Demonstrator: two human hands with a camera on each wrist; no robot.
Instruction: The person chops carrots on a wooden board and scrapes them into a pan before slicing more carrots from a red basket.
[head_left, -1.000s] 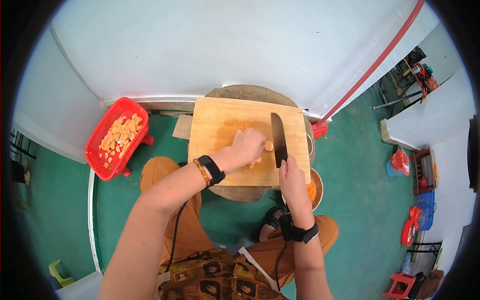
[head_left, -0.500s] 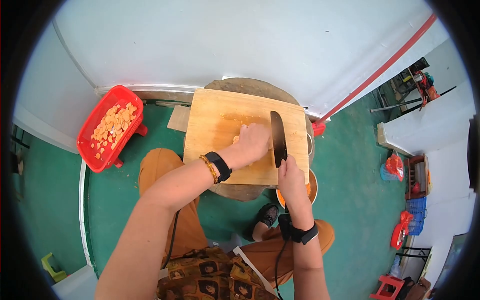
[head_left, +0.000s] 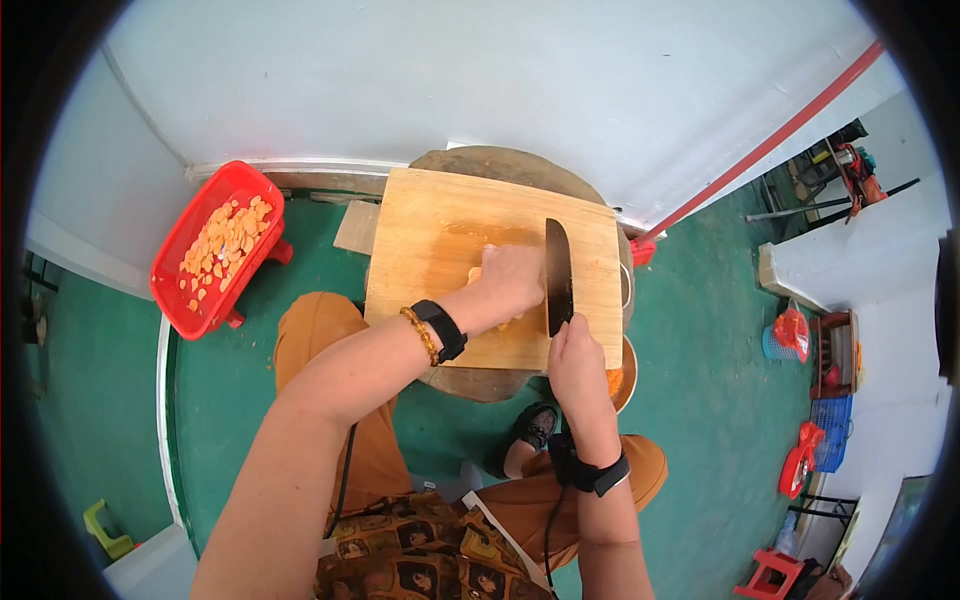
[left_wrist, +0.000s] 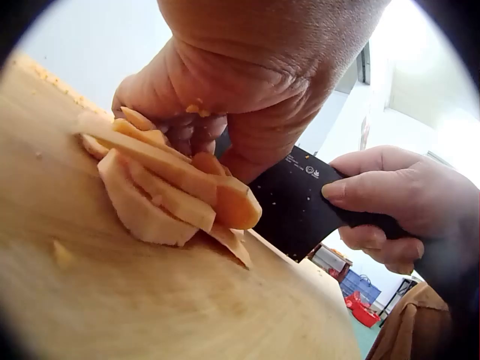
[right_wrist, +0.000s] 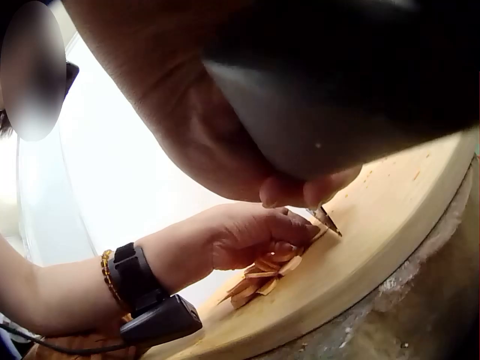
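A wooden board [head_left: 420,220] carries pale orange slices [left_wrist: 154,210], loosely stacked and partly covered by my left hand [head_left: 514,278]. In the left wrist view, the fingers of my left hand [left_wrist: 255,90] are curled down around a piece close beside the dark blade; the piece is mostly hidden. My right hand [head_left: 580,362] grips the handle of the broad knife [head_left: 560,275], whose blade stands along the left hand's right side. The right wrist view shows my left hand [right_wrist: 251,234] low over the slices [right_wrist: 266,279]; the knife handle blocks much of it.
A red basket [head_left: 165,285] of orange slices stands on the floor at the left. A bowl [head_left: 627,375] with orange bits sits beneath the board's right corner. The board rests on a round stump [head_left: 490,384], near a white wall [head_left: 450,80]. Stools and baskets are farther right.
My left hand has moved right, up against the knife, and covers the round slice that showed beside the blade. The right hand keeps its grip on the knife. The head view has shifted slightly.
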